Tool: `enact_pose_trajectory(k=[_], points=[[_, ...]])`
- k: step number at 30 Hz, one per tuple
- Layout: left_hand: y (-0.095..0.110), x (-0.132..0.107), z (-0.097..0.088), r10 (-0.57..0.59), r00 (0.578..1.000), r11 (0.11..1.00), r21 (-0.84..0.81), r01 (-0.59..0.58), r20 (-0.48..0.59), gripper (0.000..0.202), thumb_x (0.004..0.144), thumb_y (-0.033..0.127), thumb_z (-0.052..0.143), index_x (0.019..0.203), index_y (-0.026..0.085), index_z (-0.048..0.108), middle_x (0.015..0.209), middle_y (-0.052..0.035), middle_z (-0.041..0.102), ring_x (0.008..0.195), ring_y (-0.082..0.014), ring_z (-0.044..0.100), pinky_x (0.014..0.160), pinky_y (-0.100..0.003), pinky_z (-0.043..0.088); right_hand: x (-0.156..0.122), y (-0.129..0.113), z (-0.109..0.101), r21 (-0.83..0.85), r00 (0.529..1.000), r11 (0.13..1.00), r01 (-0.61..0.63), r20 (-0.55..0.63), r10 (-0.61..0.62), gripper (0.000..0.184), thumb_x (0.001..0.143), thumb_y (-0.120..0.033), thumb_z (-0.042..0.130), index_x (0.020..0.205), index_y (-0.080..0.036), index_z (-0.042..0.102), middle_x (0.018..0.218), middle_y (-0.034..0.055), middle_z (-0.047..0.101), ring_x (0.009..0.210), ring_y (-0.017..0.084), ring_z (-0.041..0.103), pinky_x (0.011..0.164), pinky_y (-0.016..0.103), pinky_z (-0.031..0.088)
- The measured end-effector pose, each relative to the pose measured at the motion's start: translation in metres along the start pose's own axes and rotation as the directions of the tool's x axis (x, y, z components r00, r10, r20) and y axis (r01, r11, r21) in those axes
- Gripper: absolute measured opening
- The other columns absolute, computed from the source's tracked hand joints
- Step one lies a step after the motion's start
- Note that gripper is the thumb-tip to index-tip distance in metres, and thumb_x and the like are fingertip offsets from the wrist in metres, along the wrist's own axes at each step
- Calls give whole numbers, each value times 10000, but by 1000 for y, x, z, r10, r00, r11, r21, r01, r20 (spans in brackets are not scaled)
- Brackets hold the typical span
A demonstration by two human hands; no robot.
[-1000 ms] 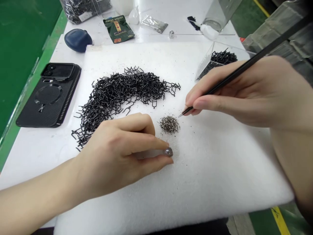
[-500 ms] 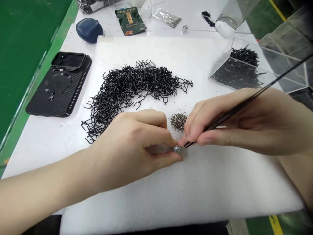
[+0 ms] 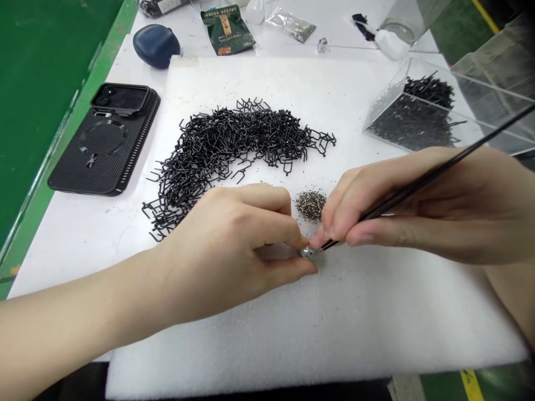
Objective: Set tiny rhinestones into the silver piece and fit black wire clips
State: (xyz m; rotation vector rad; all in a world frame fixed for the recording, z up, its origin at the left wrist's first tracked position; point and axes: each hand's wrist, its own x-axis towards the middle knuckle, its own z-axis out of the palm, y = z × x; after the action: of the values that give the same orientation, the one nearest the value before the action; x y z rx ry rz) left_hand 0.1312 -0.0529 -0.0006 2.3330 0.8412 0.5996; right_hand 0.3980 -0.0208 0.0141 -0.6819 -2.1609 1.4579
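My left hand [image 3: 234, 250] rests on the white foam pad [image 3: 355, 323], thumb and forefinger pinched on a small round metal piece [image 3: 307, 252]. My right hand [image 3: 418, 206] grips long black tweezers [image 3: 438, 170] whose tip touches that piece. Just behind the fingertips lies a small heap of tiny silvery grains [image 3: 311, 204]. A big curved pile of black bent-wire clips [image 3: 234, 147] spreads across the pad beyond my left hand.
A clear plastic box [image 3: 413, 120] with more black clips stands at the right. A black phone [image 3: 106, 142] lies left of the pad, with a dark blue case [image 3: 156, 44], a green packet [image 3: 228, 29] and small bags at the back. Green floor lies to the left.
My right hand swung the tweezers from beside the grain heap down to the metal piece in my left fingers. The view shifted a little; the left hand stayed put.
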Motion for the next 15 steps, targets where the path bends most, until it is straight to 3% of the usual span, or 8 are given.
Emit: enact_pose_trajectory(k=[15], points=[[0, 0, 1, -3, 1000, 1000, -8, 2, -14, 153, 961, 210, 844, 815, 182, 806, 810, 31, 632, 719, -47, 557, 633, -201, 418, -2, 1, 0, 7, 999, 1000, -23, -24, 23, 30, 974, -203, 857, 998, -214, 843, 984, 13, 849, 916, 147, 829, 797, 175, 649]])
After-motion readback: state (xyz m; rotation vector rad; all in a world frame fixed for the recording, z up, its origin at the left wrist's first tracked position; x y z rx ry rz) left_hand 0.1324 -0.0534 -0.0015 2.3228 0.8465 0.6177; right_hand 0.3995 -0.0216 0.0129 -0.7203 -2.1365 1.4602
